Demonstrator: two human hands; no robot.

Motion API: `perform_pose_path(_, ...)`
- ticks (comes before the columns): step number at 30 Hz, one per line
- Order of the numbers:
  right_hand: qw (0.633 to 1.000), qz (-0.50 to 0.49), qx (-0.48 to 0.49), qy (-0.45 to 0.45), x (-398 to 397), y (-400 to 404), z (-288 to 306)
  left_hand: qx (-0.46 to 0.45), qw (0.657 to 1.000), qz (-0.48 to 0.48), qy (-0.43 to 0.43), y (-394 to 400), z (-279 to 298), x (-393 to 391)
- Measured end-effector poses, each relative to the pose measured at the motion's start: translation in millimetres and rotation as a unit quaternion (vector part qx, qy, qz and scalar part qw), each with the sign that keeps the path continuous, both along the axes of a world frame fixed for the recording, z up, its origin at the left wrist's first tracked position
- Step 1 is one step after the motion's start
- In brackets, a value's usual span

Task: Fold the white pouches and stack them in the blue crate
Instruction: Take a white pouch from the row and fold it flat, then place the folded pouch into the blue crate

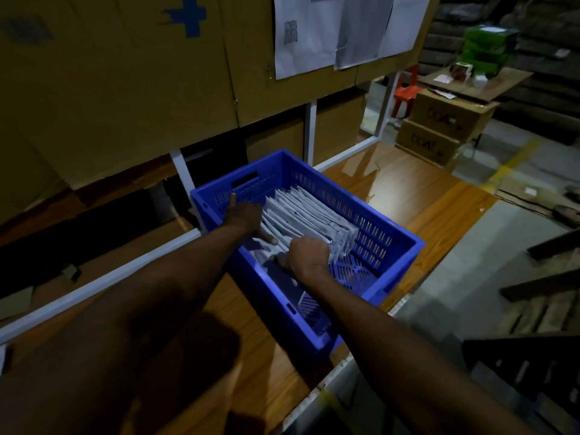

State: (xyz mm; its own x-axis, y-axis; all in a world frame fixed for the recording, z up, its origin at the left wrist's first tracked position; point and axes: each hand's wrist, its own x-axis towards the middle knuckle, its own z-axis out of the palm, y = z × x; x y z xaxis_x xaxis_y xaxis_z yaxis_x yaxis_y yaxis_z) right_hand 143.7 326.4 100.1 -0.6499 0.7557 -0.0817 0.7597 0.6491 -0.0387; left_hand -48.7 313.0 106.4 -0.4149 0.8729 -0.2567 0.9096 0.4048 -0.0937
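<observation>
Right hand (309,255): your fingers are curled tight over the near end of the row of white pouches (309,219), inside the blue crate (405,246); you are grasping or bunching them, though which pouch your fingertips actually pinch is hidden under the knuckles.
Left hand (243,216): loosely spread, forefinger pointing toward the crate's far wall, thumb lying on the pouches at the crate's left side; it presses rather than grips.
Pouches: they stand on edge in a leaning row across the middle of the crate, tilted toward its right wall; a few lie flatter near its left wall.
Crate: it sits on the wooden table (439,196), its near right corner close to the table edge.
Risk, row collapse: if you let go with the right hand before the row is packed, the leaning pouches will probably fan out and slide flat.
Risk, unfolding: a hard squeeze could spring folds open.
Risk, crate shift: pushing rightward might nudge the crate toward the edge.
</observation>
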Motion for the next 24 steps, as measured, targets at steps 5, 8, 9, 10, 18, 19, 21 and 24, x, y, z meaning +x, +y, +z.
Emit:
perform_pose_path(5,0.991,-0.006,0.007,0.131,6,-8,12,0.165,0.986,0.023,-0.028,-28,16,20)
perform_pose_path(8,0.981,0.013,-0.023,0.194,15,-16,20,0.224,0.973,0.04,-0.023,-57,23,41)
perform_pose_path(9,0.976,0.021,-0.031,0.217,19,-19,22,0.251,0.967,0.046,-0.019,-68,25,50)
perform_pose_path(10,0.97,0.029,-0.034,0.24,23,-25,26,0.279,0.959,0.054,-0.013,-81,24,58)
perform_pose_path(18,0.922,0.109,-0.025,0.371,51,-109,37,0.392,0.9,0.188,-0.016,-196,10,123)
perform_pose_path(19,0.919,0.124,-0.022,0.373,54,-123,34,0.389,0.896,0.214,-0.021,-213,3,132)
perform_pose_path(21,0.913,0.156,-0.025,0.377,58,-151,25,0.383,0.887,0.257,-0.028,-249,-11,152)
perform_pose_path(24,0.904,0.21,-0.054,0.368,62,-194,8,0.356,0.88,0.312,-0.036,-303,-35,172)
